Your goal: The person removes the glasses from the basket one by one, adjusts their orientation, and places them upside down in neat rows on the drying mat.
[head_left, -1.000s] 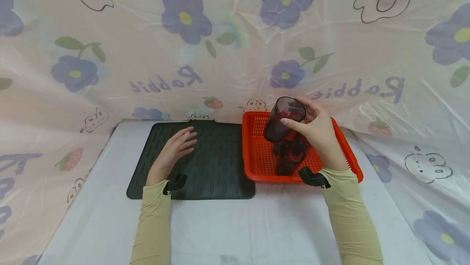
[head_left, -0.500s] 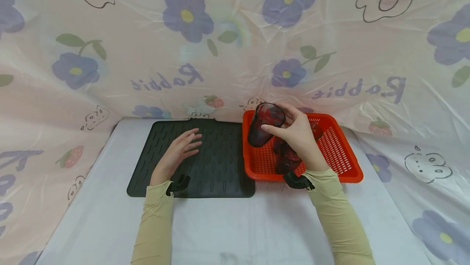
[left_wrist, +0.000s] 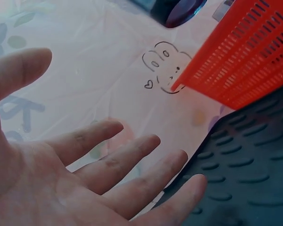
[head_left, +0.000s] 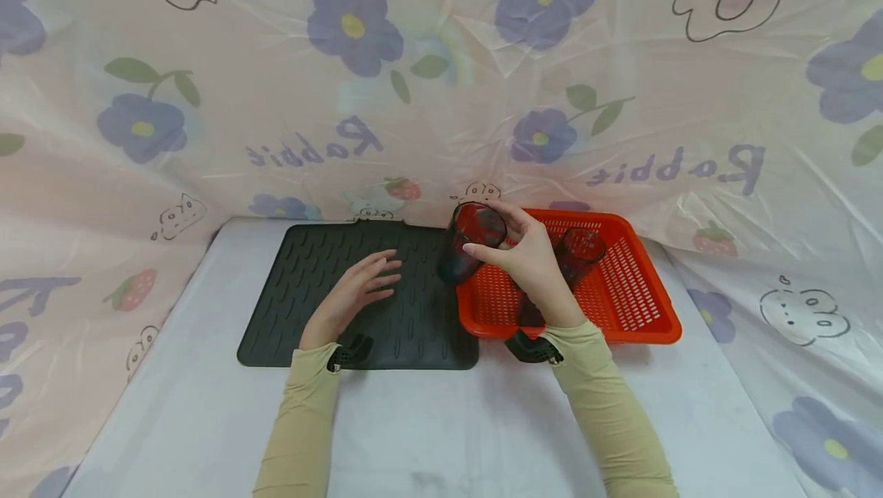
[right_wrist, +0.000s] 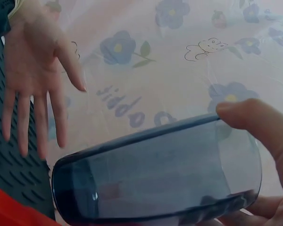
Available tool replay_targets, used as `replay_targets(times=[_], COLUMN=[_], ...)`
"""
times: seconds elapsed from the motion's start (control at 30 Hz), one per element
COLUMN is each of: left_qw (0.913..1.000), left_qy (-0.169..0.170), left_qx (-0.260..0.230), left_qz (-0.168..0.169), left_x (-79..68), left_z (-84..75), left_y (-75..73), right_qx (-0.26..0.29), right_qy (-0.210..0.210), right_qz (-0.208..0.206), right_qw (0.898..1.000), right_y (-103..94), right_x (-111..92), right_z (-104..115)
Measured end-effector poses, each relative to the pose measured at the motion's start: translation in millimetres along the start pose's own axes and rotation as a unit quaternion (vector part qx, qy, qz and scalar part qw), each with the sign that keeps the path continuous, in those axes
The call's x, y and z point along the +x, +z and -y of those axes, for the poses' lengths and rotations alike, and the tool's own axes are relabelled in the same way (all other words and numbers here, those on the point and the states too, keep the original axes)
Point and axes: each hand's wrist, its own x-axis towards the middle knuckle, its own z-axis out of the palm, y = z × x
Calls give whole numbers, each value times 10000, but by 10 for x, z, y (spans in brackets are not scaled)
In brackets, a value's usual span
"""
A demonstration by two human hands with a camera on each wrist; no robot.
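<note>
My right hand (head_left: 531,260) grips a dark tinted drinking glass (head_left: 458,249) near its rim, thumb on one side and fingers on the other. The glass tilts, its base toward the left, over the line between the red basket (head_left: 638,314) and the dark ridged mat (head_left: 303,291). In the right wrist view the glass (right_wrist: 155,174) looks see-through, with a thick dark base. My left hand (head_left: 352,295) hovers over the mat, fingers spread, holding nothing; its palm (left_wrist: 47,183) shows in the left wrist view. Another tinted glass (head_left: 581,249) lies in the basket, partly hidden by my right hand.
The slotted plastic basket stands right of the mat on a white-covered table (head_left: 414,429). A patterned plastic sheet (head_left: 441,99) rises behind and at both sides. The basket wall (left_wrist: 236,61) borders the mat in the left wrist view.
My right hand has carried the glass leftward from over the basket to the mat's right edge, uncovering more of the basket. My left hand has shifted a little to the right.
</note>
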Motion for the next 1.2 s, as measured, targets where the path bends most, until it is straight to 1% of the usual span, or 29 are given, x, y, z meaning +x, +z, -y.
replay_targets(times=[0.2,0.37,0.67,0.9,1.1,1.2], left_qw=[9998,9995,9986,9960,9951,9944], left_qy=[-53,-90,-283,-555,-478,-493], left_qx=[-191,-307,-441,-687,-865,-927], left_qz=[28,19,-70,-135,-97,-79], left_x=[19,45,45,37,41,40], left_z=[12,42,83,135,177,194], left_y=[86,146,221,292,322,333], right_qx=[-7,-116,143,269,366,432], right_qy=[-66,-31,40,-51,-162,-227], right_qz=[128,250,354,389,383,373], right_qw=[9999,9996,9993,9989,9985,9981], right_y=[143,231,347,418,438,447], right_x=[13,7,0,-14,-16,-15], right_z=[-59,-131,-247,-319,-350,-359])
